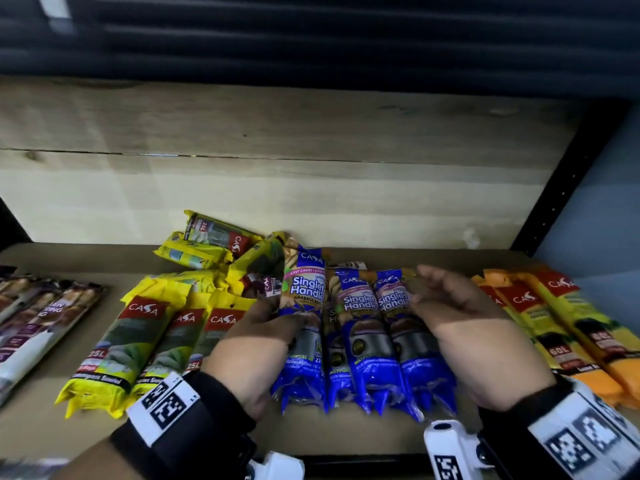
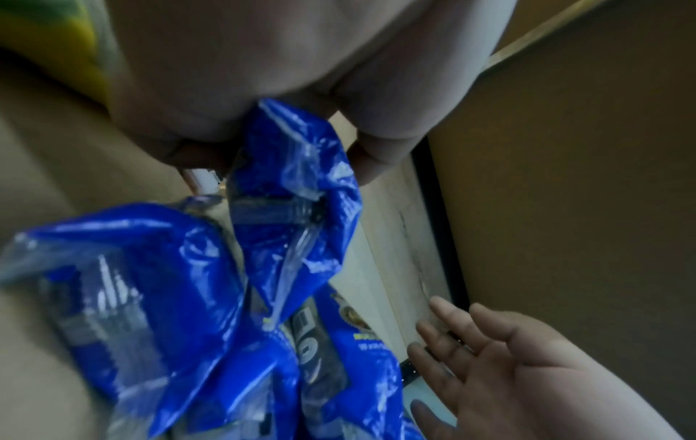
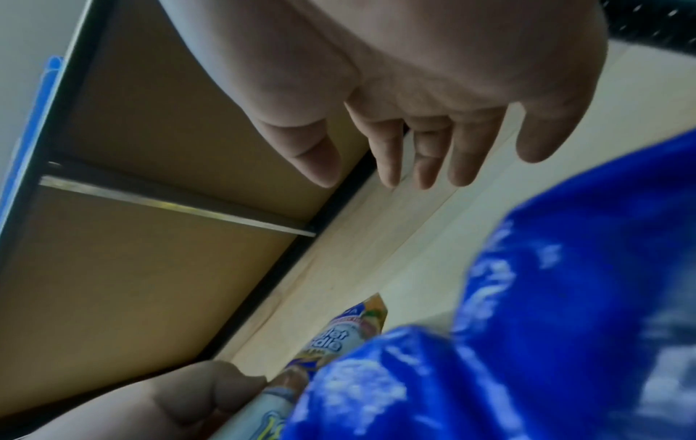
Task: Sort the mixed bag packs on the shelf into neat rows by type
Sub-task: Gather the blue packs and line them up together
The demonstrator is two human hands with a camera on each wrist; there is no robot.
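Note:
Several blue "Singlet Handle" garbage bag packs (image 1: 367, 337) lie side by side at the middle of the shelf (image 1: 346, 431). My left hand (image 1: 263, 336) grips the leftmost blue pack (image 1: 303, 306), fingers curled round its middle; the left wrist view shows that blue pack (image 2: 290, 190) pinched under the left hand (image 2: 263, 89). My right hand (image 1: 450, 306) hovers with straight fingers beside the rightmost blue pack (image 1: 405, 327), holding nothing; in the right wrist view the right hand (image 3: 414, 119) is spread above the blue packs (image 3: 527, 327).
Yellow CASA packs (image 1: 138, 341) lie in a row at left, with more yellow packs (image 1: 214, 244) jumbled behind. Orange-and-yellow packs (image 1: 568, 327) sit at right, purple-and-white packs (image 1: 38, 317) at far left. A black upright (image 1: 568, 174) borders the right side.

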